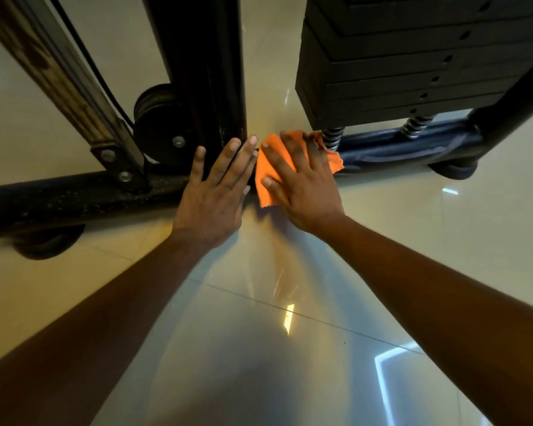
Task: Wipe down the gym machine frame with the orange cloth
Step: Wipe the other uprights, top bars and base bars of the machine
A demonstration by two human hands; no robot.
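Your right hand (302, 186) presses flat, fingers spread, on the cloth (266, 176) at frame centre: soft, light, prone to bunching; pin its middle.

Glossy cream floor tiles (290, 348) with light reflections — black weight stack (397, 63) on two coil springs (331, 137); pulley wheel (154, 124), cable (83, 50).

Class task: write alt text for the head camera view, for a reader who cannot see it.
A person's right hand presses an orange cloth flat against the low black bar of a gym machine, while the left hand rests open beside it. A stack of weight plates sits above on springs, over a glossy tiled floor.
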